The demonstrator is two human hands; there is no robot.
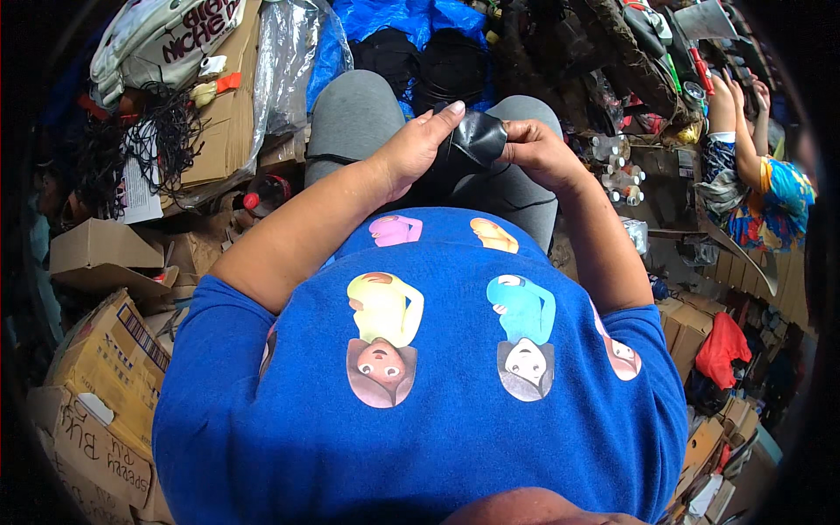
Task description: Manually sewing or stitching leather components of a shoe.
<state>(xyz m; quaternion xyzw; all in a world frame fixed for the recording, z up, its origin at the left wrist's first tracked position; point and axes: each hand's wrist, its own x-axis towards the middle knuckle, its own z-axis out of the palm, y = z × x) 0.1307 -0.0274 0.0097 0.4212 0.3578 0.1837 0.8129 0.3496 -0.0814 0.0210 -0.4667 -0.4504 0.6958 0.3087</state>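
Over my lap I hold a glossy black piece of leather-like material (478, 138), its surface bent and catching the light. My left hand (415, 150) grips its left side, thumb up along the edge. On the other side my right hand (544, 156) pinches the right edge between thumb and fingers. What exactly the piece is cannot be made out. Thin black cord (523, 206) runs across my thighs below it. Just past my knees, round black pieces (449, 66) lie on a blue plastic sheet (357, 16).
Left of me are flat cardboard (229, 131), a tangle of black cords (166, 140), a red-capped bottle (269, 194) and cardboard boxes (114, 367). At right stand small clear bottles (619, 179); beyond them another person's arm (723, 109) shows. A red plastic bag (723, 350) lies lower right.
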